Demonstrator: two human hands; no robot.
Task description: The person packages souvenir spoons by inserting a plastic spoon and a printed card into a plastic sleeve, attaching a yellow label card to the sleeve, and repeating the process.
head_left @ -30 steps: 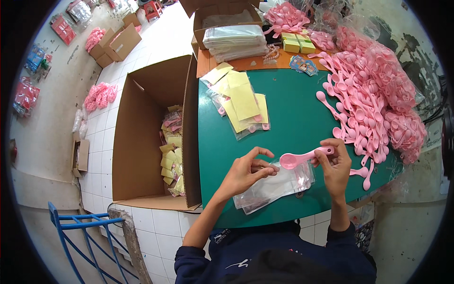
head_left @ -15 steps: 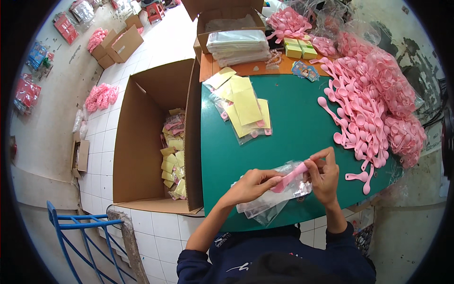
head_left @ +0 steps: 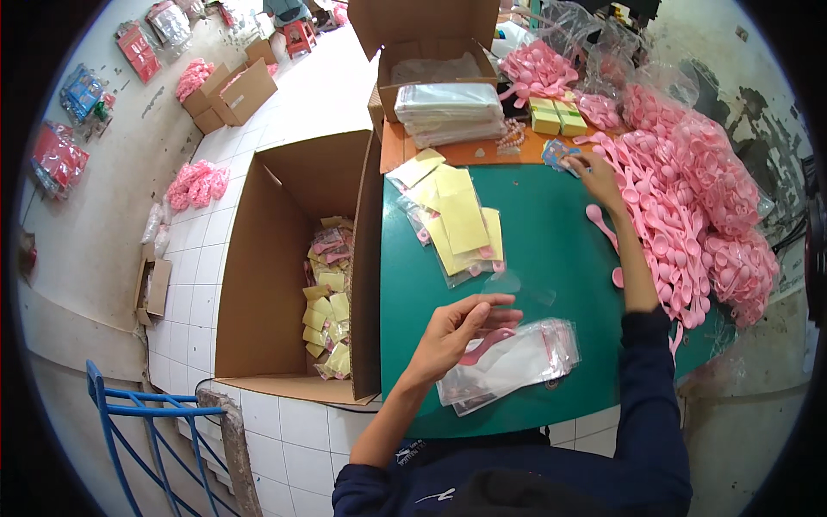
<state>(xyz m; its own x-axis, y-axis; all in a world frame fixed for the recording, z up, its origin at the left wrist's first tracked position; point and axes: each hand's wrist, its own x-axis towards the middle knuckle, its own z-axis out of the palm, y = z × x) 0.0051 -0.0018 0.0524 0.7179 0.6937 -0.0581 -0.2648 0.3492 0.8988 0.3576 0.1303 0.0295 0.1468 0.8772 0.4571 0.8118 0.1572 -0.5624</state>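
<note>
Packing of pink spoons at a counter, seen from the worker's head. Nearest, at the lower left, stands a blue metal frame [head_left: 164, 412]. By the near edge of the green counter [head_left: 551, 233] lies a small pile of clear bags [head_left: 508, 372], overlapping and set aslant. Above these, the left hand [head_left: 469, 332] is curled around a pink spoon [head_left: 488, 345], which the fingers partly hide; a faint transparent film shows beyond the fingertips. To the left of the counter, a tall open carton [head_left: 267, 302] contains many packets with yellow cards [head_left: 332, 319]. Farther up the counter, similar yellow-card packets [head_left: 463, 220] overlap in a loose group, while a large heap of pink spoons [head_left: 663, 211] covers the right side. The right hand [head_left: 594, 177] is extended to the counter's far part, fingertips at a small group of printed cards [head_left: 556, 153]; whether it grips one cannot be told. Beyond, on an orange surface, are yellow boxes [head_left: 556, 118], a string of beads [head_left: 513, 132] and stacked clear sleeves [head_left: 448, 110], the last in front of an open box [head_left: 435, 24].
</note>
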